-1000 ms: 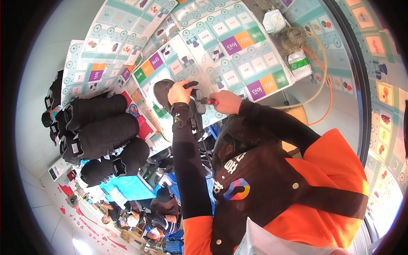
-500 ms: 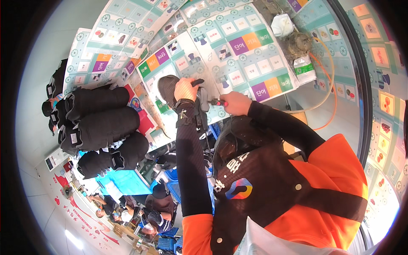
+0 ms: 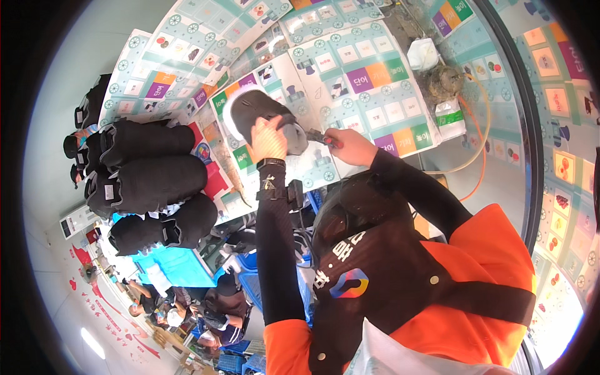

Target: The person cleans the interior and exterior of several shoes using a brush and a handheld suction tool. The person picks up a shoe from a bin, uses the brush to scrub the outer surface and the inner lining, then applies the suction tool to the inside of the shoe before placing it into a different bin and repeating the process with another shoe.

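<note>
Turned since half a second ago, one rounded dark shoe-like piece (image 3: 257, 107), held by the left hand (image 3: 269, 139), is over the teal-and-white printed tabletop (image 3: 387, 115); beside it, the right hand (image 3: 352, 147) grips a small red-and-black tool (image 3: 335, 142). Bulky black fabric pieces (image 3: 159, 175) lie stacked leftward.

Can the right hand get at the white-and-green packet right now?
Probably yes: only the patterned table covering seems to lie between the right hand and the white-and-green packet. But that hand holds a red-and-black tool, so it would likely need to put that down first.
</note>
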Motion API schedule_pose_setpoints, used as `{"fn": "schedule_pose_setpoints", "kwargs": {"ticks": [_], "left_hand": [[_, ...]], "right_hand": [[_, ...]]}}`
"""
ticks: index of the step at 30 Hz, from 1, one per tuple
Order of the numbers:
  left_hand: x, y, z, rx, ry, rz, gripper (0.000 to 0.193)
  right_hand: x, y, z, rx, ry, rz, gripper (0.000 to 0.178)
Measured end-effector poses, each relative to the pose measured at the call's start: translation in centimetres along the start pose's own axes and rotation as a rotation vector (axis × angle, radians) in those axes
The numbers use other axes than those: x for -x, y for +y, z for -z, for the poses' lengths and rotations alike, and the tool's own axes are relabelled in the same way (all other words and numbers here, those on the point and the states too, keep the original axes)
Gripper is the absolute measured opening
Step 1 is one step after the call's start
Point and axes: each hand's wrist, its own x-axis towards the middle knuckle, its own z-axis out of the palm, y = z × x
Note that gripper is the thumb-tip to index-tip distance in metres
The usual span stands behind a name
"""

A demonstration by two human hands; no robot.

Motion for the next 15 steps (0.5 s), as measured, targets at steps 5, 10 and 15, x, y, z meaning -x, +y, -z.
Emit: {"fn": "schedule_pose_setpoints", "kwargs": {"ticks": [5,10,15], "left_hand": [[1.2,2.3,-1.3,0.277,-0.114,0.124,0.020],[0.9,2.4,-1.1,0.276,-0.166,0.111,0.022],[1.6,1.9,-1.4,0.264,-0.152,0.128,0.023]], "right_hand": [[-0.2,1.3,-0.6,0.086,-0.127,-0.061,0.025],[-0.1,2.7,-2.4,0.078,0.073,-0.115,0.024],[0.1,3.2,-3.0,0.129,-0.064,-0.126,0.025]]}}
